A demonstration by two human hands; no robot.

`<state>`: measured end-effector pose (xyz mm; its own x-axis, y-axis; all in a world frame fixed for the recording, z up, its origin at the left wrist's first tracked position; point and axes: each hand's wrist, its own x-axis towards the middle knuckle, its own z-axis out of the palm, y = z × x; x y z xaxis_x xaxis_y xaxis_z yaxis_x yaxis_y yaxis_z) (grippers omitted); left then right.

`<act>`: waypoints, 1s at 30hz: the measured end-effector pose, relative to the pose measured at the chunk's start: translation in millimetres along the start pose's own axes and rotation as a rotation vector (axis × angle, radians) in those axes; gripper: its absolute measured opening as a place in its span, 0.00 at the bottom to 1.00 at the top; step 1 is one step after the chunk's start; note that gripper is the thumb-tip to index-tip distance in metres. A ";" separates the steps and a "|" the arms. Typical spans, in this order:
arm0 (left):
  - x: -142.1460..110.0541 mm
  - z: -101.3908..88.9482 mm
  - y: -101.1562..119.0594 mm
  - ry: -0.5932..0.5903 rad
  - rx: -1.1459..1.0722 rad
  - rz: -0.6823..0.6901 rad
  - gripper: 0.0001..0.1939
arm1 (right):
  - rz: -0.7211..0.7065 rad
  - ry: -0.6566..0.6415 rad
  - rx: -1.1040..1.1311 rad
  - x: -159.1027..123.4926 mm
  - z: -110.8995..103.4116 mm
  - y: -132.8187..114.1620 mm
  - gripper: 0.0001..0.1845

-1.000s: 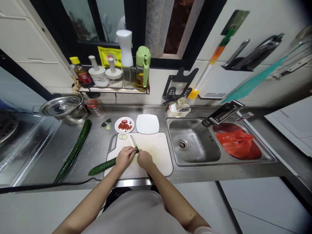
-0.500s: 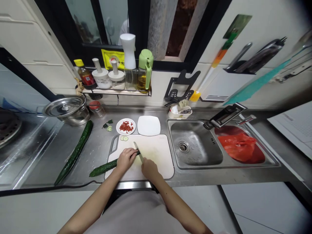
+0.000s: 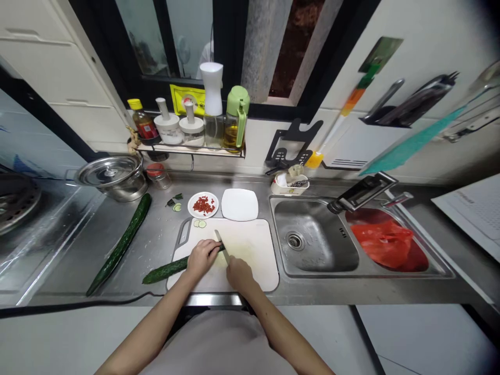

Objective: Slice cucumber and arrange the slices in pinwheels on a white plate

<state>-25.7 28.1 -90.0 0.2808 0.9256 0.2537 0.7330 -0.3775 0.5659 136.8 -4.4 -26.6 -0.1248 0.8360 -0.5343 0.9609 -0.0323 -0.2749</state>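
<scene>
Across the left part of a white cutting board [image 3: 258, 245] lies a long green cucumber [image 3: 166, 271], its near-left end sticking out past the board's edge. My left hand [image 3: 202, 258] is closed over it near its right end. In my right hand [image 3: 239, 273] I grip a knife [image 3: 224, 249], whose blade stands at the cucumber's right tip; whether it has entered the flesh I cannot make out. The handle is hidden in my fist. Thin cucumber slices [image 3: 200, 224] rest at the board's upper left corner.
Behind the board stand a plate of chopped red pieces [image 3: 203, 205] and a white square plate [image 3: 239, 204]. A second cucumber [image 3: 121, 245] lies left, below a lidded steel pot [image 3: 113, 177]. Trimmings [image 3: 175, 201] sit nearby. To the right is a sink [image 3: 316, 260] with a red bag [image 3: 383, 242].
The view has tilted slightly, so the whole scene sits a little lower in the picture. Both hands, the knife and the cucumber keep nearly the same places on the board.
</scene>
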 end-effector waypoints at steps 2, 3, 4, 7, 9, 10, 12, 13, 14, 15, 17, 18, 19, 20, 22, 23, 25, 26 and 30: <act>-0.1 0.1 -0.3 -0.003 0.000 -0.009 0.12 | -0.012 0.018 0.011 7.7 -1.9 -4.0 0.16; -0.1 0.0 -0.4 -0.005 0.000 -0.012 0.12 | -0.018 0.029 0.015 11.5 -2.8 -5.9 0.17; -0.1 -0.1 -0.4 -0.007 0.000 -0.015 0.12 | -0.023 0.039 0.020 15.1 -3.5 -7.7 0.17; 0.0 -0.8 -0.3 -0.015 -0.002 -0.023 0.12 | -0.037 0.058 0.033 23.4 -5.0 -11.3 0.17; 0.0 -1.2 -0.1 -0.023 -0.003 -0.030 0.12 | -0.043 0.065 0.043 26.5 -5.5 -12.1 0.17; 0.0 -1.3 0.1 -0.026 -0.003 -0.035 0.12 | -0.044 0.068 0.048 27.4 -5.6 -12.2 0.17; -0.2 -1.5 0.9 -0.033 -0.001 -0.046 0.12 | -0.045 0.074 0.055 27.9 -5.4 -11.9 0.17; -0.3 -1.6 1.5 -0.037 0.001 -0.053 0.12 | -0.046 0.076 0.057 27.6 -5.2 -11.6 0.17; -0.3 -1.8 2.4 -0.042 0.004 -0.059 0.12 | -0.047 0.078 0.058 26.9 -4.9 -11.3 0.18; -0.3 -2.2 3.4 -0.047 0.007 -0.065 0.12 | -0.050 0.082 0.057 25.7 -4.5 -10.9 0.18; -0.2 -3.2 5.8 -0.058 0.015 -0.077 0.13 | -0.053 0.089 0.050 22.3 -3.7 -9.6 0.18; -0.1 -3.8 7.1 -0.062 0.018 -0.081 0.13 | -0.055 0.091 0.045 19.9 -3.2 -8.8 0.18; 0.2 -4.5 8.3 -0.065 0.022 -0.085 0.13 | -0.054 0.089 0.039 17.3 -2.9 -7.7 0.18; 0.5 -5.2 9.4 -0.066 0.026 -0.088 0.13 | -0.051 0.083 0.034 14.5 -2.7 -6.5 0.17; 1.3 -6.4 11.2 -0.071 0.032 -0.093 0.13 | -0.038 0.063 0.026 8.6 -2.6 -3.4 0.17; 1.9 -6.9 11.8 -0.075 0.035 -0.096 0.13 | -0.031 0.054 0.024 5.7 -2.8 -1.5 0.17; 2.9 -7.7 12.8 -0.084 0.041 -0.106 0.12 | -0.025 0.042 0.031 0.7 -3.4 3.2 0.17; 3.3 -8.1 13.2 -0.086 0.044 -0.112 0.12 | -0.030 0.045 0.036 -1.5 -3.8 6.0 0.16; 3.0 -10.5 14.2 -0.059 0.014 -0.141 0.12 | -0.024 0.086 0.040 -8.3 -6.1 18.6 0.16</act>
<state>-21.0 25.2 -73.0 0.2099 0.9697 0.1252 0.7764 -0.2432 0.5814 157.1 -8.6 -22.5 -0.1242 0.8806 -0.4574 0.9472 -0.0321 -0.3190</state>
